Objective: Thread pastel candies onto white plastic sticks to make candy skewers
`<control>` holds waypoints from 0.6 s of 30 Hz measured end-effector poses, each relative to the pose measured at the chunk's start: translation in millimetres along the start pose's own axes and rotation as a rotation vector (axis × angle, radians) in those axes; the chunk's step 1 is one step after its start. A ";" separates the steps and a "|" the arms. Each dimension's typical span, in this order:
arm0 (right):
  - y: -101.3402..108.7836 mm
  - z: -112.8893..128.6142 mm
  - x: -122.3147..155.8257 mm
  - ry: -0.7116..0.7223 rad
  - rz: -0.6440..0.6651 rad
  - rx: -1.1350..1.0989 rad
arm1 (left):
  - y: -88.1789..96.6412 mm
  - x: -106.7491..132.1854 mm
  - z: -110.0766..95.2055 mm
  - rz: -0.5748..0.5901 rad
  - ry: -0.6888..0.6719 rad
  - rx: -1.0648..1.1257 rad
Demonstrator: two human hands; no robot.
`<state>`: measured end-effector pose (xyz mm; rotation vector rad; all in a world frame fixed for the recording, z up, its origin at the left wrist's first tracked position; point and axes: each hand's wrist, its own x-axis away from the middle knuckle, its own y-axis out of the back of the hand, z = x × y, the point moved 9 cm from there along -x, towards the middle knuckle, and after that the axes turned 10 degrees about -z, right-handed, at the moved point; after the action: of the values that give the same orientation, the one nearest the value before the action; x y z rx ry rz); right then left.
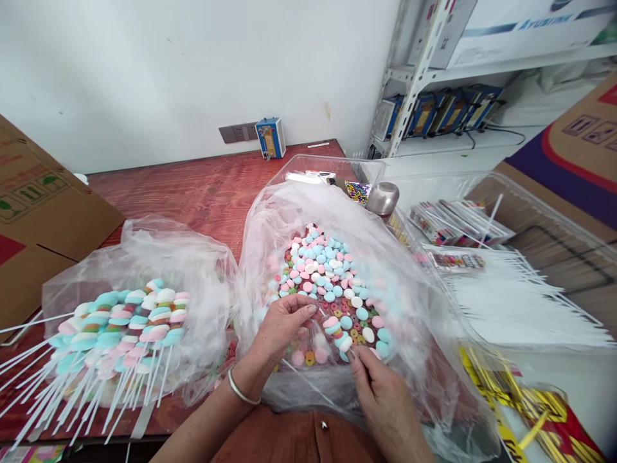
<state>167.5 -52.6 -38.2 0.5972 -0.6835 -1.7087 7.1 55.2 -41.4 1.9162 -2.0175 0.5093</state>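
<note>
My left hand reaches into a clear plastic bag full of loose pastel candies, fingers pinched on a thin white stick. A silver bangle circles that wrist. My right hand pinches the end of a short stack of pink, white and blue candies threaded on the stick, over the loose pieces. To the left, a second clear bag holds several finished candy skewers, their white sticks fanning toward the table's front left edge.
A red wooden table carries both bags. A clear bin on the right holds white sticks and packets, with a metal cup behind. Cardboard boxes stand at the left and right. A shelf rack stands at the back.
</note>
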 end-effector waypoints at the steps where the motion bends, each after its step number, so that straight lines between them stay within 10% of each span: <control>1: -0.1 -0.5 0.3 0.005 -0.003 0.022 | -1.8 1.2 -1.1 0.011 -0.020 -0.031; 8: -4.5 5.1 3.2 0.035 0.033 0.233 | -8.4 15.2 -23.2 -0.064 -0.502 -0.360; 18: -12.9 -3.7 4.7 -0.059 0.183 0.317 | -2.0 17.8 -36.3 -0.241 -0.827 -0.894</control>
<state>160.3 -55.2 -50.2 0.6831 -1.0312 -1.4632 7.4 56.0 -0.9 1.7995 -1.8125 -1.2249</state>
